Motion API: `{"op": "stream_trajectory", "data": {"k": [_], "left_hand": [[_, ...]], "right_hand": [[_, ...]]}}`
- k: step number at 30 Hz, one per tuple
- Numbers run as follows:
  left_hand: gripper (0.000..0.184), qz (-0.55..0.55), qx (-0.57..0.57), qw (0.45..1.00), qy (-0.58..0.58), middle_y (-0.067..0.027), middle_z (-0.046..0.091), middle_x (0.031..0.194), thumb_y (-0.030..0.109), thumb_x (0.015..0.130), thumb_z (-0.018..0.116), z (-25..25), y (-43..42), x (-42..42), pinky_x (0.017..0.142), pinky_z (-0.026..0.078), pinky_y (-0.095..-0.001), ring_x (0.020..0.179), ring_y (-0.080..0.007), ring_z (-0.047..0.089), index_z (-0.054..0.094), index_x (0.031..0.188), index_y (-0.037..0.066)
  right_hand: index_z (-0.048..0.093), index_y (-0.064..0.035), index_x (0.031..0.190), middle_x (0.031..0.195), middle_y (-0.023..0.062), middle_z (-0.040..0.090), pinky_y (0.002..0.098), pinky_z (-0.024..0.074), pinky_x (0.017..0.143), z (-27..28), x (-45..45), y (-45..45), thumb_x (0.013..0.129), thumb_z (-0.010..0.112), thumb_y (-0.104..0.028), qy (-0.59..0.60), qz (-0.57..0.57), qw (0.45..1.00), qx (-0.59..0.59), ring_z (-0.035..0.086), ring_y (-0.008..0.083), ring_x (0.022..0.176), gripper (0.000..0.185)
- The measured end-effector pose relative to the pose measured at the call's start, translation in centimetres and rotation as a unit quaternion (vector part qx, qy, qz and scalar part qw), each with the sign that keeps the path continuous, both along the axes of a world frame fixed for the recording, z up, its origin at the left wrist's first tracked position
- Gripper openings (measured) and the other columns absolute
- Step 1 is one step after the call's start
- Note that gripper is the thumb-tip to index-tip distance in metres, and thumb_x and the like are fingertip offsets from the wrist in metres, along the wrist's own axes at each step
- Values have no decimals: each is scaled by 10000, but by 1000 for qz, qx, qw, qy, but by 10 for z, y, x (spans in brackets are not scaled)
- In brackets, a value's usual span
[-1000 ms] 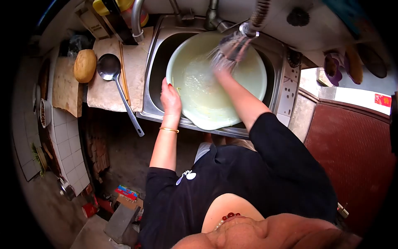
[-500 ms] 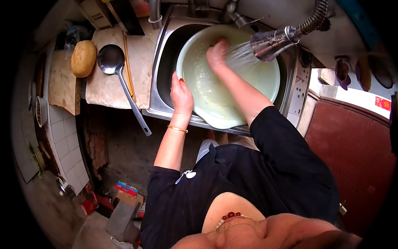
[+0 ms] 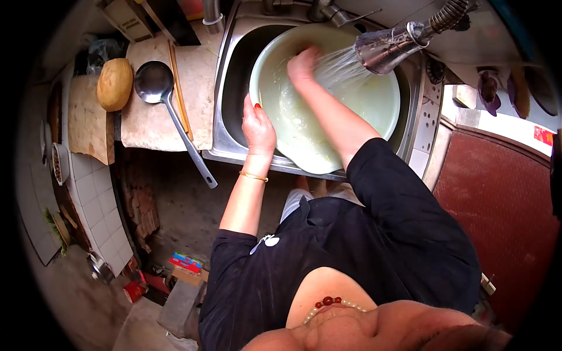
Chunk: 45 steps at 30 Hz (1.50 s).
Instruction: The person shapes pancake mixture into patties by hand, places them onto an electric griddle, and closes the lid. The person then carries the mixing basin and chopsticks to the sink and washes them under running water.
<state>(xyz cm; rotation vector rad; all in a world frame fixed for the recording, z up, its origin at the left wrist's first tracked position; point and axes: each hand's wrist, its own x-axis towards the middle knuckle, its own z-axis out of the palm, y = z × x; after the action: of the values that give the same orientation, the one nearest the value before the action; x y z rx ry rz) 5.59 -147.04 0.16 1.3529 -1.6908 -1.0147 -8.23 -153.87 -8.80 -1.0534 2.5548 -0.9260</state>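
A large pale green basin (image 3: 369, 111) sits tilted in the metal sink (image 3: 225, 146). My left hand (image 3: 258, 130) grips its left rim, with the fingers on the outer side. Inside the basin my right hand (image 3: 303, 64) is bent near the back wall, its fingertips hidden, so what it holds, if anything, does not show. Water sprays from the metal faucet head (image 3: 383, 50) to the right of that hand and falls into the basin, where shallow water with small yellowish bits lies.
Left of the sink, a ladle (image 3: 153, 82) and wooden chopsticks (image 3: 180, 96) lie on a worn board (image 3: 132, 131). A yellow-brown gourd-like item (image 3: 115, 85) is beside them. Brushes (image 3: 518, 96) hang at the right, above a red panel (image 3: 497, 205).
The faucet head has swung to the right and now points left, away from my right hand, which has moved left and back inside the basin. My left hand keeps its place on the rim.
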Motion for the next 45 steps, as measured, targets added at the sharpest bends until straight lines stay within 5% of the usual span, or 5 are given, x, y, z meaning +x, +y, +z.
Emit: {"op": "stream_trajectory", "data": {"k": [23,27,30,40,45], "left_hand": [[341,1,19,999,33,-187,564,1065,102,890,362,-6,0,0,838,424,-313,963,-239,561,436,1192,-40],[352,-9,38,997,65,-158,560,1093,112,890,373,-6,-2,1,853,415,-303,978,-219,550,435,1197,-50],[368,-6,125,978,164,-138,532,1144,124,893,369,-6,-3,0,888,389,-294,1029,-203,516,426,1211,-52],[407,32,212,937,274,-122,542,1114,79,876,431,18,-5,-1,862,401,-247,994,-153,523,372,1257,-53],[382,29,176,952,247,-131,537,1140,67,867,457,-4,-13,0,863,404,-245,993,-148,526,414,1223,-68]], "right_hand": [[512,-13,968,1041,215,506,433,391,856,39,-22,79,849,347,-182,-2,553,816,168,467,357,1023,264],[411,17,1163,1213,222,400,429,288,967,-49,-17,26,846,373,-154,118,121,985,28,384,358,1134,362],[356,39,1194,1242,237,353,439,247,981,34,27,3,812,428,-150,-319,-138,934,-83,365,382,1122,432],[450,-1,950,1006,213,457,433,358,833,42,-9,176,768,426,-85,-178,575,786,141,438,371,965,202],[463,-13,1095,1173,203,447,411,324,937,40,-84,147,899,276,-272,-60,495,833,240,412,354,1107,374]]}}
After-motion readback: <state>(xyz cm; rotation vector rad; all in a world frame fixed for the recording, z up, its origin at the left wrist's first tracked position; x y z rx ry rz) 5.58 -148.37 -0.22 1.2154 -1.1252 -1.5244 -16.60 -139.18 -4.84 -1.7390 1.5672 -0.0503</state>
